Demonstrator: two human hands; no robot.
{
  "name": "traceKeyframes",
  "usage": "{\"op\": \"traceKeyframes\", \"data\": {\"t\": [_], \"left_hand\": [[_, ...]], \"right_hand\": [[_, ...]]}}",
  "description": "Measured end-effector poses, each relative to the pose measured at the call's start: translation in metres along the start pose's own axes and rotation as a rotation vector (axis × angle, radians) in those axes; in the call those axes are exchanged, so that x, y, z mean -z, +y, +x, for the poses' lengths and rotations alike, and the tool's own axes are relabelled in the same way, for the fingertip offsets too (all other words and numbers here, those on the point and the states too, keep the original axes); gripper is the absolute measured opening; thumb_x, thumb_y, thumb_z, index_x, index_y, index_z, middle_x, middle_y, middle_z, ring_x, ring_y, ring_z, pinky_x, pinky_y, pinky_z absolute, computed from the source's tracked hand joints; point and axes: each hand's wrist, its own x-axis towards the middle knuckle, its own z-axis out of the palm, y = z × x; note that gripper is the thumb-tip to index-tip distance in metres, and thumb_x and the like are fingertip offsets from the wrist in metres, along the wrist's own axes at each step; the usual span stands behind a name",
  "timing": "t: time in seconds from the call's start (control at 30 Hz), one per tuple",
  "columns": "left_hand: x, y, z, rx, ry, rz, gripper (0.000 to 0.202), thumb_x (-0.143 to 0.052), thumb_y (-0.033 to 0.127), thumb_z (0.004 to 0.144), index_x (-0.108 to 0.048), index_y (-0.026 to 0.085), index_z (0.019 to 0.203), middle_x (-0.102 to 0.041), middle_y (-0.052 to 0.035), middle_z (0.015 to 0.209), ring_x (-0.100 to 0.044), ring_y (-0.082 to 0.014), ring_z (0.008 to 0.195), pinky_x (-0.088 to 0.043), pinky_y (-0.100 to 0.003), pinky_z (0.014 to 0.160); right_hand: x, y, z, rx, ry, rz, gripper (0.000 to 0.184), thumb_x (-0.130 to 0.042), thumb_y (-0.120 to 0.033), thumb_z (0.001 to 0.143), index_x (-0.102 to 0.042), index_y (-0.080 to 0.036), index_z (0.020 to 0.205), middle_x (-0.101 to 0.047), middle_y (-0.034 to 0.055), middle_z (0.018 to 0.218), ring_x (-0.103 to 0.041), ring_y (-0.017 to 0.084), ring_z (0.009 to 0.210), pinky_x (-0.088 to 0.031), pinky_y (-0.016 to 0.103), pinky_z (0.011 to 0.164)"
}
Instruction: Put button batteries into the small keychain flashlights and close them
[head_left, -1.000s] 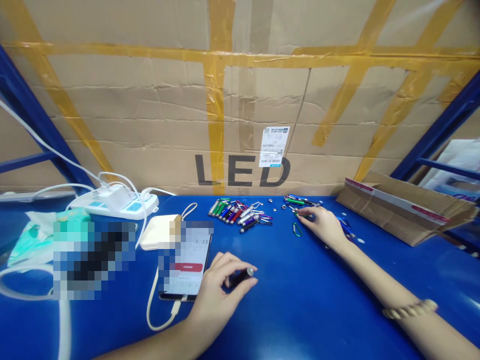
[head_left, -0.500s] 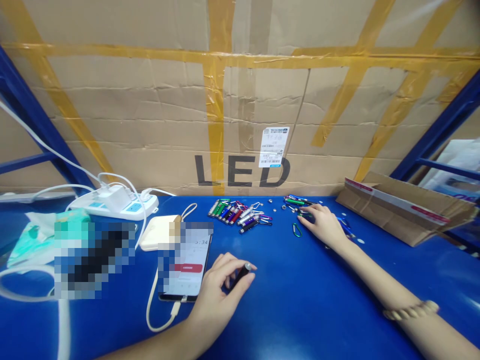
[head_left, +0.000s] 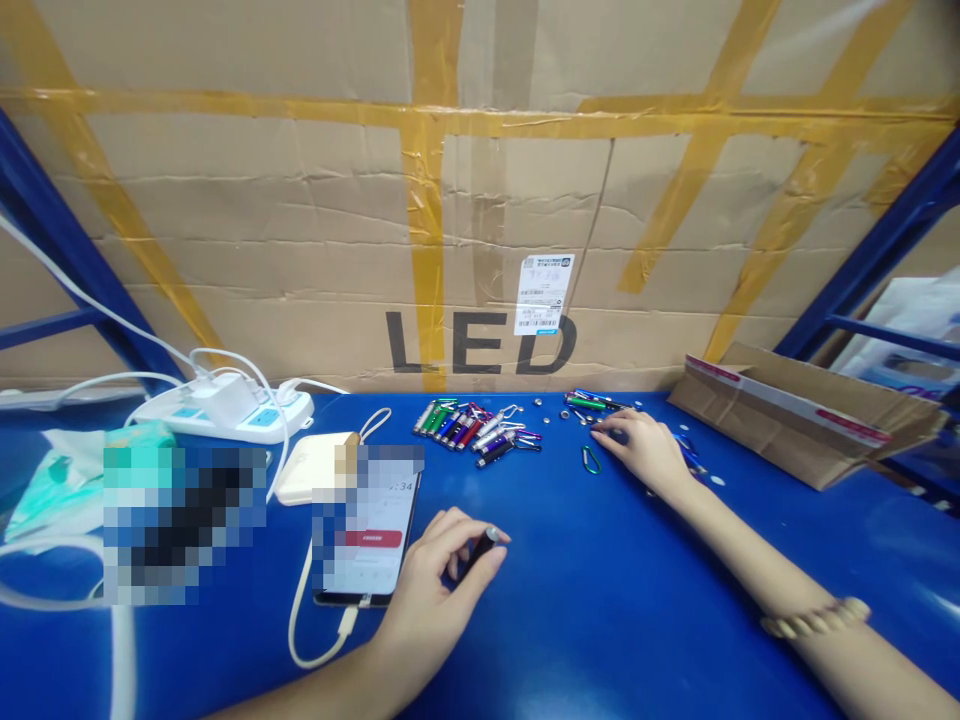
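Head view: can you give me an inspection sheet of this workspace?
Surface: blue tabletop, glossy.
Job's things: colourful keychain lights grouped near the back; a green carabiner lies apart from them.
Clutter: smartphone, partly pixelated; teal soft pack.
Hands: left hand holds a black tube; right hand is among small parts, its grip hidden.
Cables: cream cable plugged into the smartphone; white cable beside a white power strip.
Surroundings: cardboard marked LED behind; open carton at right.
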Motion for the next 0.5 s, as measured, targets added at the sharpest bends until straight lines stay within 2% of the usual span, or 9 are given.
{"op": "traceKeyframes", "data": {"t": [0.2,0.4,0.5], "left_hand": [[0.000,-0.001,0.000,0.008,-0.006,-0.003,0.017,-0.053,0.025,0.084,-0.069,0.021,0.083,-0.056,-0.0020,0.073,-0.047,-0.0150,0.064,-0.038,-0.025,0.059],[-0.001,-0.003,-0.001,0.007,-0.016,-0.002,0.017,-0.053,0.027,0.085,-0.069,0.022,0.084,-0.055,-0.0019,0.073,-0.047,-0.0152,0.064,-0.038,-0.025,0.060],[-0.001,-0.003,0.000,0.006,-0.018,-0.001,0.017,-0.053,0.026,0.085,-0.069,0.022,0.084,-0.055,-0.0016,0.073,-0.047,-0.0152,0.064,-0.038,-0.025,0.060]], "right_hand": [[-0.005,0.008,0.001,-0.053,0.008,0.061,0.030,-0.057,-0.042,0.079,-0.066,-0.020,0.095,-0.069,0.0072,0.093,-0.065,0.022,0.078,-0.050,0.033,0.066],[-0.007,0.016,0.005,-0.043,-0.035,0.129,0.023,-0.057,-0.024,0.078,-0.064,-0.016,0.098,-0.070,0.0059,0.090,-0.067,0.016,0.067,-0.053,0.026,0.066],[-0.007,0.015,0.004,-0.020,-0.031,0.103,0.022,-0.050,-0.017,0.080,-0.065,-0.017,0.095,-0.069,0.0071,0.093,-0.066,0.019,0.079,-0.052,0.029,0.073]]}}
